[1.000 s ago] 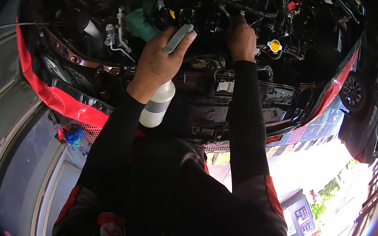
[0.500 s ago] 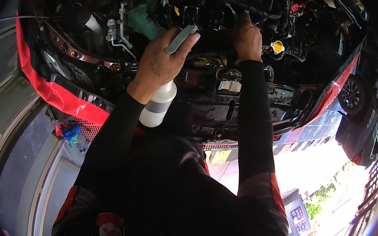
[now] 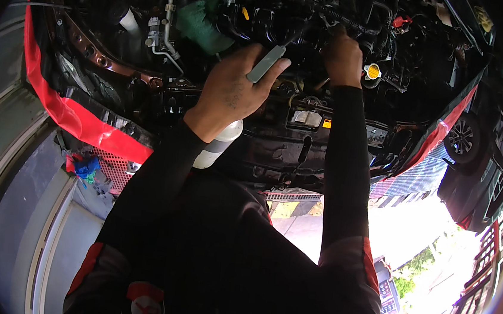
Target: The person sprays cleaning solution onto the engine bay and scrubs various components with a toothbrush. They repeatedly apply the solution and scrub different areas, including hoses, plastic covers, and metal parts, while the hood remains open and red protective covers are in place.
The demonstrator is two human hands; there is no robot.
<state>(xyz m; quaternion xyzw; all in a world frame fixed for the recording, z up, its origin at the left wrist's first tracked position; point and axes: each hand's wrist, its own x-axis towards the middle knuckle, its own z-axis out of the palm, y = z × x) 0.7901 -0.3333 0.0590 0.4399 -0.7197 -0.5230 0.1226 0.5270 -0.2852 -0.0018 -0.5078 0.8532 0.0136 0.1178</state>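
Observation:
A white spray bottle [image 3: 218, 146] with a grey band and a grey top [image 3: 265, 64] is in my left hand [image 3: 233, 92]. The fingers wrap its neck, and the thumb lies along the top, which points toward the engine. Farther right, my right hand [image 3: 342, 58] reaches into the engine bay among black hoses, its fingers bent closed. Its fingertips are partly hidden, and what they hold cannot be made out. Left of the engine's middle lies a green cloth [image 3: 200, 26], close beyond my left hand. A yellow cap [image 3: 372, 71] sits just right of my right hand.
Red-edged covers [image 3: 95, 128] drape the front corners of the car on both sides. Metal pipes [image 3: 168, 33] stand at the left of the bay, and a red clip [image 3: 401, 21] is at the far right. Another dark vehicle [image 3: 471, 176] stands at the right.
My left hand and the spray bottle have moved right and slightly down in the picture. The right hand is a little farther right and lower, still among the hoses. The whole view has shifted slightly.

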